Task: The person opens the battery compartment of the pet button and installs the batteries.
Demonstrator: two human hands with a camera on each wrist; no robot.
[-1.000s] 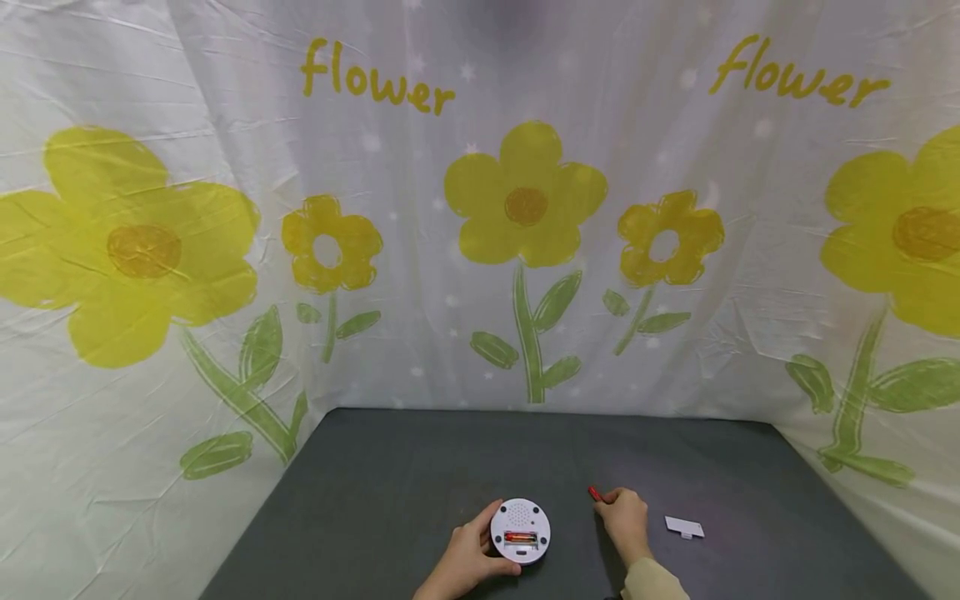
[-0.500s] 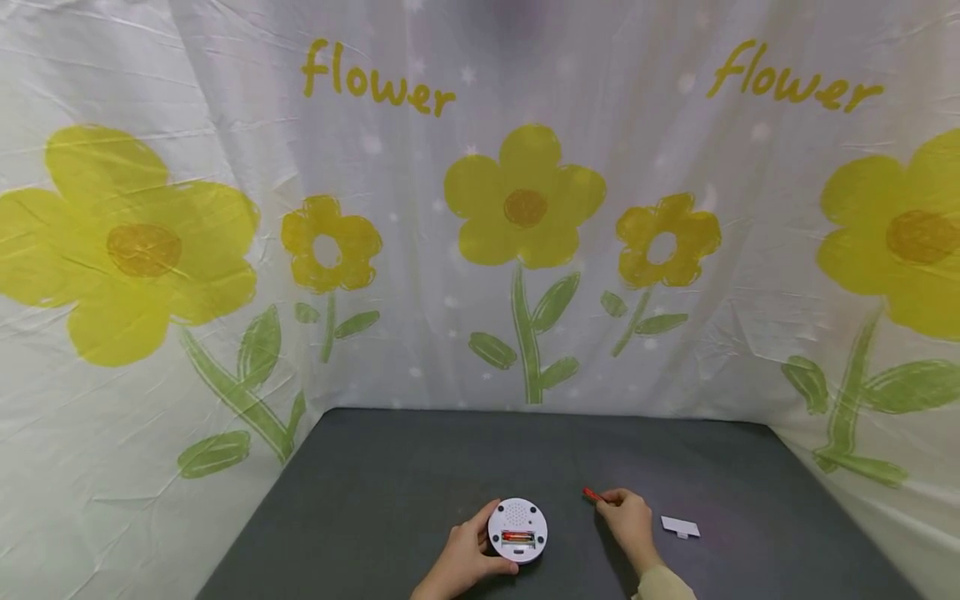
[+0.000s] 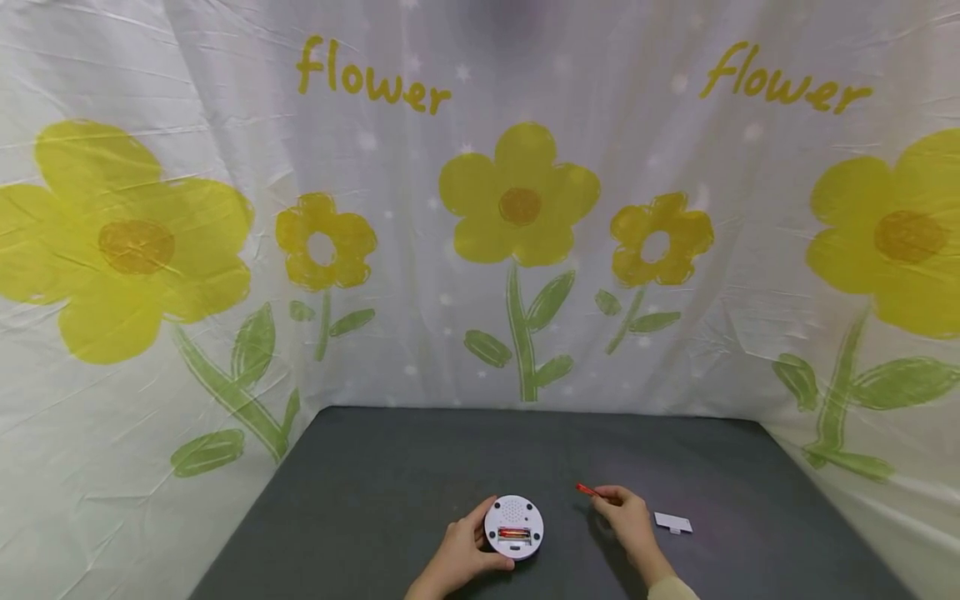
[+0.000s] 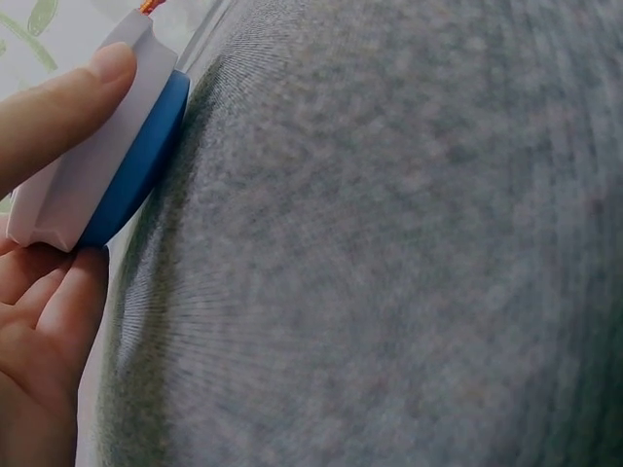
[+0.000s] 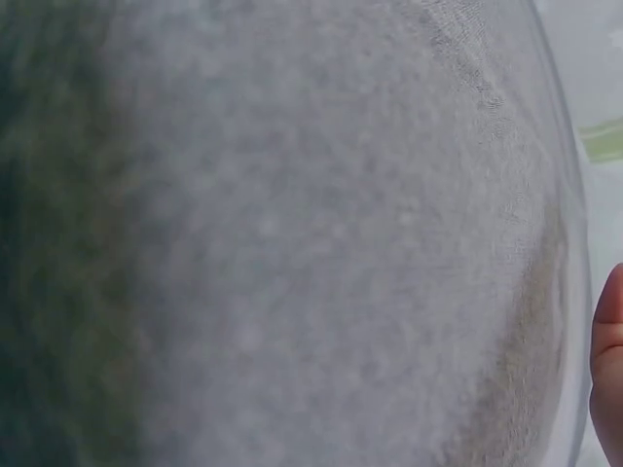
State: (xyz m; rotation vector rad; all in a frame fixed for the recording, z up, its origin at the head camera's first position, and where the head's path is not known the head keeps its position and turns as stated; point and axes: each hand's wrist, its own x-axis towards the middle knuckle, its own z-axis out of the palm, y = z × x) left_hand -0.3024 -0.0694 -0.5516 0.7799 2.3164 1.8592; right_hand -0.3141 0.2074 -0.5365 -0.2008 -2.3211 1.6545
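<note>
In the head view my left hand point(image 3: 461, 550) holds a round white device point(image 3: 513, 508), fingers along its far left side and thumb at its near edge. Its perforated face is up, with dark round feet and an uncovered battery compartment where a red battery point(image 3: 513, 532) lies. The left wrist view shows the thumb on the device's white body point(image 4: 127, 126), above a blue part point(image 4: 146, 165). To the right, my right hand point(image 3: 628, 521) pinches another red battery point(image 3: 586, 489) that points to the left. Only a fingertip point(image 5: 609, 331) shows in the right wrist view.
A small white battery cover point(image 3: 672, 522) with a tab lies on the dark grey tabletop point(image 3: 405, 467), just right of my right hand. Behind the table hangs a white curtain point(image 3: 420, 333) printed with yellow flowers.
The battery in my right hand has turned from a steep slant to a flatter one, and more of it shows past the fingers. The left hand keeps hold of the device.
</note>
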